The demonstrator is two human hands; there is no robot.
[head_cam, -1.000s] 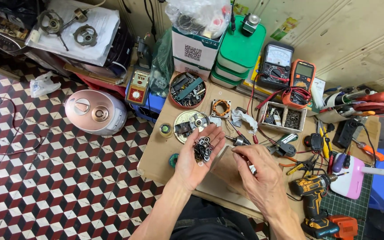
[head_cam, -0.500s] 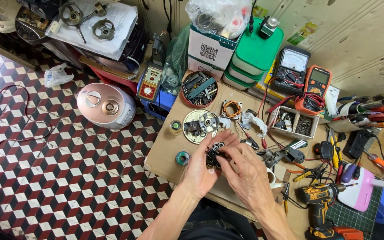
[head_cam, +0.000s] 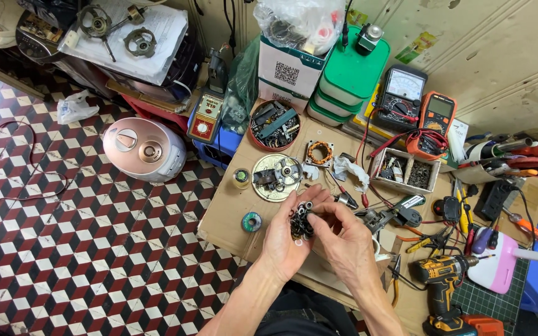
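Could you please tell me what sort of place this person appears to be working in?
Most likely a small electrical repair bench: two multimeters, a cordless drill and trays of loose parts crowd the cardboard-covered table.

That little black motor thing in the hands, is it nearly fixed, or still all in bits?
Still in bits. Already done: parts are off and laid out, a copper coil and a round metal tin of pieces on the table. In hand: the left hand cradles the small dark motor part while the right hand pinches it. Left to do: the loose pieces are not yet back together.
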